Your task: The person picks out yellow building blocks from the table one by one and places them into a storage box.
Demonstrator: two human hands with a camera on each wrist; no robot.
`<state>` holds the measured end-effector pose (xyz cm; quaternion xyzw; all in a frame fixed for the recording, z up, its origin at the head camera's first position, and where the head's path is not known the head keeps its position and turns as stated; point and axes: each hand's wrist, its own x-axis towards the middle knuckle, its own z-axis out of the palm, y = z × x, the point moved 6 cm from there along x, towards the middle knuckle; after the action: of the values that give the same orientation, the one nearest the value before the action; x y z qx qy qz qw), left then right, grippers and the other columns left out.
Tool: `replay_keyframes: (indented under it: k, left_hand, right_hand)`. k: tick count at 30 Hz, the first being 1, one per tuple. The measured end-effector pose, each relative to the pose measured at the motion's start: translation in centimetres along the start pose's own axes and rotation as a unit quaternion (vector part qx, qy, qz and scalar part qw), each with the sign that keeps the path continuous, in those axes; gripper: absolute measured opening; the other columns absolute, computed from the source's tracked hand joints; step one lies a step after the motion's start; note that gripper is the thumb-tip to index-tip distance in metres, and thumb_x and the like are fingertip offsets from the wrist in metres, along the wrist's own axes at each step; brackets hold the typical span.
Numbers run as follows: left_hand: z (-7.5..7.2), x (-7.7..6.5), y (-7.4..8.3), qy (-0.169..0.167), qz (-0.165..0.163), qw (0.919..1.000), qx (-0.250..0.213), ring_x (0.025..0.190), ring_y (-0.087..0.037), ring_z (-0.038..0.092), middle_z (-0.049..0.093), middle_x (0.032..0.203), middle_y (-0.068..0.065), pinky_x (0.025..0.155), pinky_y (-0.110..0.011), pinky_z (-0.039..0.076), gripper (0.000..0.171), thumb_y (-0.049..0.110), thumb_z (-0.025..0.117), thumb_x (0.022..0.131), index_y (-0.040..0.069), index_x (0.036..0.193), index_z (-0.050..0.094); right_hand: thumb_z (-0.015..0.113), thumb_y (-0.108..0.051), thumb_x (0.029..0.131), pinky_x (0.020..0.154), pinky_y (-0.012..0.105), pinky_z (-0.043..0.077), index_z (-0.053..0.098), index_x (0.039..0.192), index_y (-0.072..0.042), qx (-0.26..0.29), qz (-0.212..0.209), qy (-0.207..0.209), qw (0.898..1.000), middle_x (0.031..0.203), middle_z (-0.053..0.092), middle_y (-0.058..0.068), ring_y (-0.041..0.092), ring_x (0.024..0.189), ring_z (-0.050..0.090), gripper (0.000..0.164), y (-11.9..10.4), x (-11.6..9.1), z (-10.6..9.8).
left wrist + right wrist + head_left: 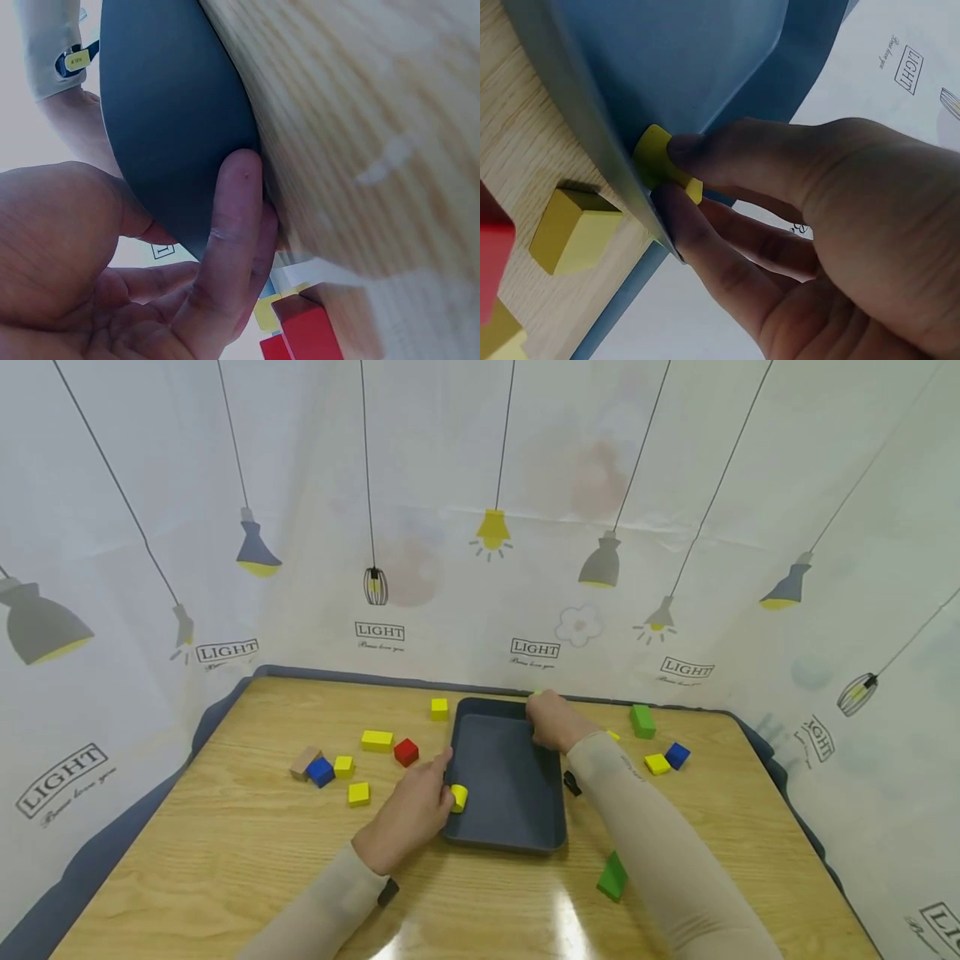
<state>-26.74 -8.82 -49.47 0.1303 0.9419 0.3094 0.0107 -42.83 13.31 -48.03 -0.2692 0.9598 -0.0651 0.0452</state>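
A dark grey tray (510, 777) sits on the table between both hands. My left hand (408, 814) holds its left wall, fingers (238, 202) flat on the outer side and thumb behind the rim. Right by that thumb, a yellow block with a rounded side (459, 799) lies inside the tray against the wall. At the far right corner, my right hand (558, 720) pinches a yellow block (654, 154) between thumb and index finger, just inside the tray wall. The head view hides this block behind the hand.
Left of the tray lie a red block (407, 752), a blue block (320, 772), a tan block (305, 762) and several yellow blocks (377, 741). To the right are green blocks (642, 722), another blue block (677, 756) and a yellow block (657, 764). A printed curtain (450, 527) hangs behind.
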Motion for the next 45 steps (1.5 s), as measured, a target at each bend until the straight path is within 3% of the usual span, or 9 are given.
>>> replay_keyframes:
  k: [5,9,13,16,23,32,38,43,45]
  left_hand:
    - [-0.1,0.0,0.1,0.0,0.0,1.0,0.001,0.093,-0.02,0.066,0.078,0.143,-0.027,0.095,-0.038,0.071,0.064,0.002,0.067,0.11,-0.008,0.171,0.05]
    - [-0.1,0.0,0.1,0.0,0.0,1.0,0.0,0.094,-0.02,0.068,0.078,0.144,-0.027,0.097,-0.041,0.072,0.064,0.002,0.068,0.11,-0.008,0.171,0.05]
    - [-0.1,0.0,0.1,0.0,0.002,1.0,0.0,0.095,-0.021,0.068,0.077,0.145,-0.028,0.097,-0.041,0.072,0.064,0.001,0.068,0.11,-0.008,0.17,0.051]
    - [-0.1,0.0,0.1,0.001,0.002,1.0,0.0,0.095,-0.021,0.068,0.077,0.145,-0.028,0.098,-0.041,0.072,0.064,0.001,0.068,0.109,-0.008,0.17,0.051]
    - [-0.2,0.0,0.1,-0.004,-0.005,1.0,-0.003,0.096,-0.022,0.068,0.076,0.148,-0.028,0.097,-0.04,0.072,0.064,0.002,0.068,0.11,-0.007,0.171,0.05]
    - [-0.1,0.0,0.0,-0.002,-0.006,1.0,-0.005,0.094,-0.021,0.068,0.076,0.149,-0.028,0.094,-0.039,0.071,0.064,0.001,0.068,0.11,-0.007,0.171,0.05]
    - [-0.1,-0.1,0.0,-0.006,-0.01,0.9999,-0.003,0.089,-0.02,0.065,0.077,0.142,-0.027,0.086,-0.033,0.068,0.064,0.002,0.068,0.11,-0.007,0.171,0.05]
    - [0.0,0.0,0.0,-0.007,-0.01,0.9999,-0.007,0.087,-0.02,0.063,0.077,0.145,-0.027,0.08,-0.029,0.062,0.064,0.003,0.067,0.111,-0.007,0.172,0.049]
    - [0.0,0.1,0.0,-0.006,-0.01,0.9999,-0.007,0.091,-0.021,0.065,0.075,0.151,-0.027,0.086,-0.032,0.067,0.064,0.003,0.067,0.111,-0.007,0.171,0.05]
  right_hand:
    - [0.08,0.01,0.085,0.068,0.038,0.061,0.086,0.089,-0.002,0.006,-0.014,0.019,1.0,0.088,0.083,0.011,0.02,0.072,0.066,0.013,1.3,0.7,0.7]
    - [0.076,0.015,0.084,0.07,0.04,0.061,0.084,0.091,0.003,0.012,0.018,0.0,1.0,0.091,0.082,0.016,0.024,0.074,0.065,0.016,-1.7,-1.6,-2.5]
    - [0.08,0.01,0.091,0.096,0.047,0.071,0.085,0.119,0.009,0.014,0.026,-0.003,1.0,0.121,0.085,0.025,0.034,0.105,0.082,0.029,-2.2,-2.4,-3.2]
    - [0.084,0.003,0.092,0.109,0.053,0.068,0.083,0.128,0.009,0.018,0.022,-0.005,1.0,0.132,0.084,0.027,0.042,0.124,0.081,0.036,-2.1,-2.8,-3.5]
    - [0.087,-0.008,0.095,0.112,0.053,0.067,0.087,0.126,0.003,0.037,0.008,0.012,0.999,0.128,0.087,0.019,0.038,0.124,0.081,0.033,0.4,-2.5,-2.9]
    - [0.084,-0.004,0.101,0.115,0.058,0.065,0.083,0.132,0.007,0.061,0.036,0.038,0.997,0.135,0.083,0.025,0.044,0.129,0.078,0.033,0.1,-5.6,-4.5]
    - [0.088,-0.017,0.102,0.109,0.055,0.067,0.086,0.132,0.0,0.084,0.006,0.058,0.995,0.133,0.084,0.02,0.04,0.127,0.079,0.035,3.9,-6.2,-3.0]
    - [0.087,-0.018,0.102,0.109,0.057,0.067,0.084,0.135,0.002,0.101,0.027,0.05,0.993,0.135,0.083,0.023,0.044,0.128,0.077,0.038,5.6,-7.8,-2.8]
    - [0.086,-0.011,0.101,0.111,0.063,0.065,0.082,0.136,0.006,0.096,0.053,0.037,0.993,0.137,0.081,0.028,0.05,0.13,0.075,0.039,4.5,-9.3,-3.8]
